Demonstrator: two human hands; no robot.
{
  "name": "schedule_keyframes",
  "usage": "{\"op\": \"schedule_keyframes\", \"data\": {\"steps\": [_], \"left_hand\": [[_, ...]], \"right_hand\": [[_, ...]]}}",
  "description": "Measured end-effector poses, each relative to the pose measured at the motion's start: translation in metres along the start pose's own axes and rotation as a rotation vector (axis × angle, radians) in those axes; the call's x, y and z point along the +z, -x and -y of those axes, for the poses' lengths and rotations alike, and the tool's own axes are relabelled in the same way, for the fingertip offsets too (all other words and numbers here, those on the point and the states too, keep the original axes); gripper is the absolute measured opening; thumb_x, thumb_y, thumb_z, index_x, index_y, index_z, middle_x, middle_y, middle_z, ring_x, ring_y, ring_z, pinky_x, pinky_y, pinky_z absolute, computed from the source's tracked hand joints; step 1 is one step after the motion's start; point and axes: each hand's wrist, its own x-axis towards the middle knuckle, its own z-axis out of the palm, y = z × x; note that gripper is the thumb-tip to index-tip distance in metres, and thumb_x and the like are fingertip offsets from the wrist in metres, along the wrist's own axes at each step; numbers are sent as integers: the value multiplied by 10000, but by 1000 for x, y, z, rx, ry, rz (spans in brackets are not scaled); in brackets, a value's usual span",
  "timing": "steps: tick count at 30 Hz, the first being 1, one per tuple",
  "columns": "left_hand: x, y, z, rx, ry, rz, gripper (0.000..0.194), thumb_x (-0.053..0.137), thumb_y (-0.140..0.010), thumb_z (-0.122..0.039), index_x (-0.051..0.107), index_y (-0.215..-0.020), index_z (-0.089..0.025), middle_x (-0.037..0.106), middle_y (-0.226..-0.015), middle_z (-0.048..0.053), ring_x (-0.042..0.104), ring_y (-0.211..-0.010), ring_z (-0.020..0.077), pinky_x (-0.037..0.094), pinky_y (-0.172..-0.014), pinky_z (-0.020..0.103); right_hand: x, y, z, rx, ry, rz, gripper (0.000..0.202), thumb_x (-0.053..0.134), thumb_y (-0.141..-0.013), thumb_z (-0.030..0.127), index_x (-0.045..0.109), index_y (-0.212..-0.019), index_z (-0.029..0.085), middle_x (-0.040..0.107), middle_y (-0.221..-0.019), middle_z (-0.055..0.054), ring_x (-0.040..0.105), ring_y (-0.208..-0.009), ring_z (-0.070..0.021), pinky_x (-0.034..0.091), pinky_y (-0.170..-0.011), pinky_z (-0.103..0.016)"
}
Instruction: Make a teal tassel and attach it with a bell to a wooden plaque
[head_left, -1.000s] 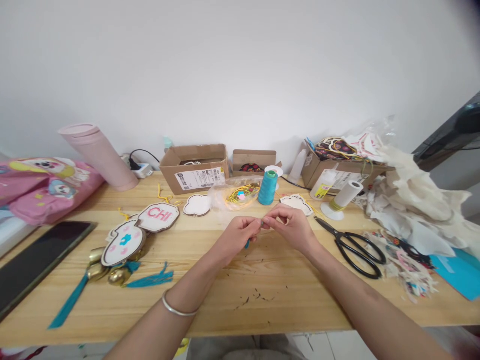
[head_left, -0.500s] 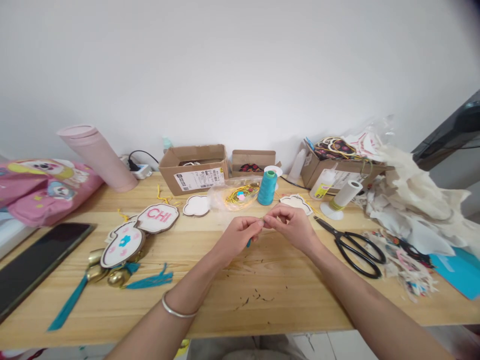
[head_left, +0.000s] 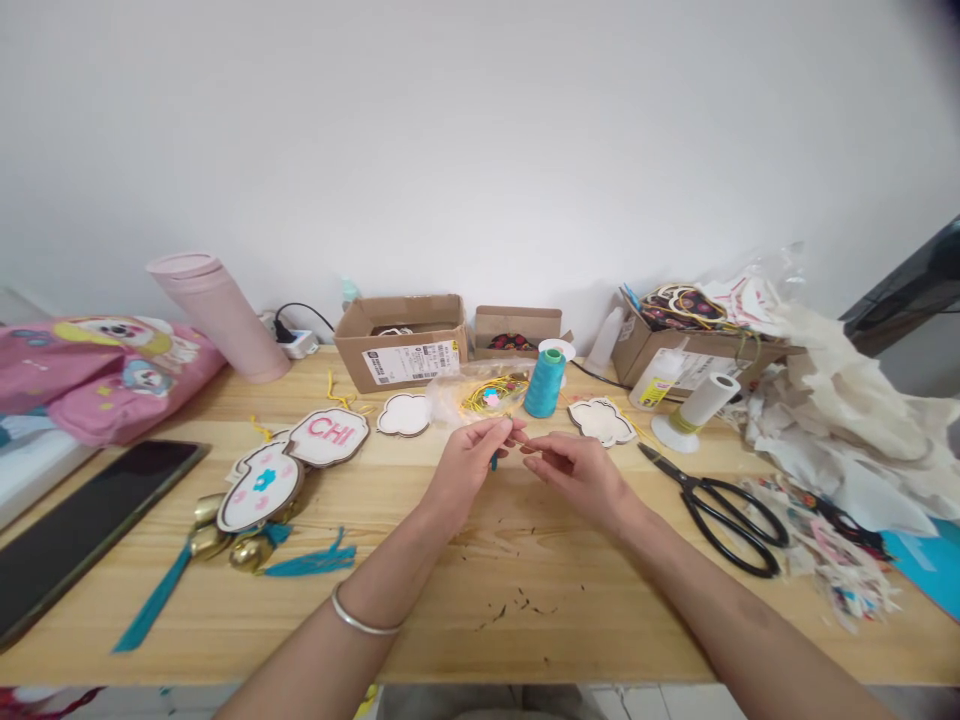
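Above the middle of the table, my left hand point(head_left: 474, 458) pinches a small piece. Most of it hides behind the fingers, and only a short teal end point(head_left: 494, 461) shows below them. My right hand point(head_left: 576, 470) is close on the right, thumb and fingertips closed on what looks like a thin strand point(head_left: 523, 444) running from the left fingertips. Just behind the hands stands a teal thread spool point(head_left: 545, 384). A clear plastic bag point(head_left: 450, 394) with yellow cords lies beside it, between two cloud-shaped white patches point(head_left: 403, 414).
Black-handled scissors point(head_left: 720, 505) and fabric scraps point(head_left: 844, 560) lie right. Cardboard boxes point(head_left: 401, 345), a glue bottle point(head_left: 658, 376) and white cloth point(head_left: 862, 420) are behind. Left are decorated pieces point(head_left: 330, 437), brass bells point(head_left: 250, 552), teal tassels point(head_left: 311, 560), a phone point(head_left: 90, 530) and a pink tumbler point(head_left: 225, 320).
My fingertips, together before, have come slightly apart, the right hand lower and to the right. A thin strand shows between them. The whole view has shifted a little.
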Motion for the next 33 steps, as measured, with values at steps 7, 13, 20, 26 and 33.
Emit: {"op": "schedule_keyframes", "data": {"steps": [7, 13, 20, 26, 33], "left_hand": [[1, -2, -1, -187, 304, 42, 217, 575, -717, -319, 662, -821, -149, 610, -777, 42, 490, -697, 92, 378, -665, 222], [4, -1, -1, -218, 344, 34, 209, 613, -686, -308, 668, -810, -149, 569, -714, 15, 482, -659, 74, 380, -631, 198], [5, 2, 0, -170, 191, 176, 245, 598, -688, -348, 653, -691, -110, 543, -657, 21, 436, -616, 80, 353, -591, 209], [5, 4, 1, -159, 126, 268, 242, 588, -691, -354, 618, -631, -121, 499, -610, -11, 426, -604, 76, 384, -669, 237], [5, 4, -1, -58, -82, 251, 269, 532, -719, -360, 589, -590, -130, 494, -562, -24, 453, -606, 94, 389, -668, 244]], "right_hand": [[-11, 0, 6, -186, 241, -144, 207, 489, -799, 268, 678, -788, 184, 500, -559, -8, 450, -522, -91, 337, -483, -202], [-12, 0, 9, -205, 280, -198, 199, 509, -792, 270, 686, -762, 185, 519, -560, -9, 466, -508, -83, 334, -474, -196], [-16, 1, 11, -138, 261, -226, 200, 523, -778, 318, 703, -774, 229, 503, -510, 1, 441, -474, -86, 301, -452, -211], [-17, -1, 8, -1, 57, -140, 198, 537, -763, 322, 700, -771, 210, 558, -538, -3, 443, -487, -89, 318, -464, -211], [-13, -2, 5, 84, -33, -127, 182, 562, -740, 306, 704, -761, 195, 574, -541, 2, 416, -476, -82, 315, -452, -209]]}}
